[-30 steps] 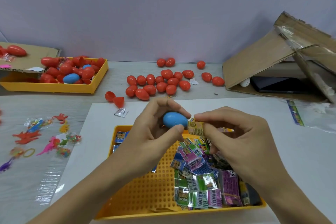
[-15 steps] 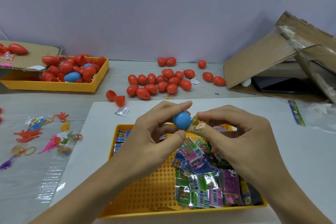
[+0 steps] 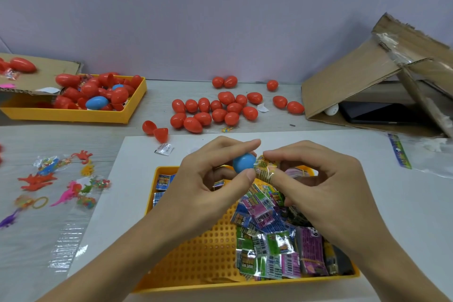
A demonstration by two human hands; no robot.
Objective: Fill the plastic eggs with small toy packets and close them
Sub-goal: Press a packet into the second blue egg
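My left hand [image 3: 208, 179] pinches a blue plastic egg half [image 3: 243, 163] between thumb and fingers, above the far edge of a yellow tray [image 3: 196, 252]. My right hand [image 3: 318, 184] pinches a rolled yellow toy packet [image 3: 264, 169] whose end touches the blue egg's opening. Several more coloured packets [image 3: 274, 240] lie piled in the tray's right half. A cluster of closed red eggs [image 3: 215, 110] sits on the table behind, with two open red halves [image 3: 155, 130] to its left.
A second yellow tray [image 3: 73, 115] of red eggs and a blue one stands at the back left under a cardboard flap. Loose rubbery toy animals [image 3: 49, 179] lie at left. An open cardboard box [image 3: 380, 76] leans at right. A small white sachet [image 3: 164, 149] lies near the tray.
The blue egg half turned so its opening faces right, and both hands rose slightly. The right hand brought the rolled packet up against the egg's opening.
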